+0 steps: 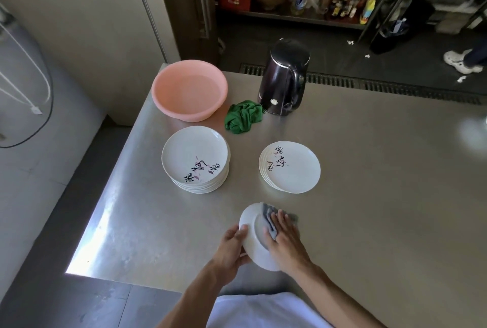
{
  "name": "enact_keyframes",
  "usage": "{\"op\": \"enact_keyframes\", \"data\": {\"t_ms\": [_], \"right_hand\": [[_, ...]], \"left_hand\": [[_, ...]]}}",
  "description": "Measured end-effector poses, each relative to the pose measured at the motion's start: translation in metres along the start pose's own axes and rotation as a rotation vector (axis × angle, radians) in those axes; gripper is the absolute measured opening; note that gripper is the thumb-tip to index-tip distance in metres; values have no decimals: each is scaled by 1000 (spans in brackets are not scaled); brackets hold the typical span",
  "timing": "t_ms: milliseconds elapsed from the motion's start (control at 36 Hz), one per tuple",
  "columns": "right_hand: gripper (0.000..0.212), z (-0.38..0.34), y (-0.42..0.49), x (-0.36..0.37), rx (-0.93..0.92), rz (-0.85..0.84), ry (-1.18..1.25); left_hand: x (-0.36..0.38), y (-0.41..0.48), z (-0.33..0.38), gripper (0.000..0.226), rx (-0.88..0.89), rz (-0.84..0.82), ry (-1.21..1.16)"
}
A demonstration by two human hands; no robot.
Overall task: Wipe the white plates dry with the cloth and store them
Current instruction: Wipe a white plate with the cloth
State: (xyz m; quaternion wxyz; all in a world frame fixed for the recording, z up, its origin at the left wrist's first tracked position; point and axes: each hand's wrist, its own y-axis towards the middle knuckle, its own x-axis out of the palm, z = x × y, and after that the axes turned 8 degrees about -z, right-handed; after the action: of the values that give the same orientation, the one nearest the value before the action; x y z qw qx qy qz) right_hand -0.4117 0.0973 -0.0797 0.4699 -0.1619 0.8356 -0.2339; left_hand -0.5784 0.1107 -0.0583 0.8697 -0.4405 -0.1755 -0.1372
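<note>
While the white plate (250, 221) is held tilted just above the table (382, 196), near its front edge, only its left rim is gripped by the left hand (232, 247), whose fingers (242, 231) are curled round that rim. The grey cloth (268, 212) is pressed against the plate's upturned face by the right hand (286, 238). That hand's fingers (280, 218) lie nearly straight and flat over the cloth, so nothing is clasped by them. The face being wiped is judged to be the underside, though this is not plainly seen.

A slip is judged the main hazard. If the plate is wet and the cloth is pushed hard across it, the rim could be levered out of the one-sided grip and the plate dropped on the steel, where it could be chipped.

Two piles of plates stand further back, well apart: a taller left stack (195, 159) and a lower right stack (290, 167). Which one is already dried cannot be told, so a wiped plate could be returned to a wet pile. The right stack is fanned unevenly and could be shifted if another plate is set on it off-centre.

A green cloth (243, 116), a pink basin (189, 89) and a black kettle (283, 77) are grouped behind the piles. These could be knocked if a long reach is made over the plates.
</note>
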Motion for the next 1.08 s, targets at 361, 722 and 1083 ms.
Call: {"op": "enact_keyframes", "data": {"t_ms": [361,722,1083], "right_hand": [[55,-6,4,-4,14,193,303],[47,6,-1,-14,-35,292,420],[39,-10,-11,0,-463,98,300]], "left_hand": [[8,-9,0,26,68,-10,92],[8,-13,-7,21,155,-26,164],[1,-8,-3,29,103,-98,180]]}}
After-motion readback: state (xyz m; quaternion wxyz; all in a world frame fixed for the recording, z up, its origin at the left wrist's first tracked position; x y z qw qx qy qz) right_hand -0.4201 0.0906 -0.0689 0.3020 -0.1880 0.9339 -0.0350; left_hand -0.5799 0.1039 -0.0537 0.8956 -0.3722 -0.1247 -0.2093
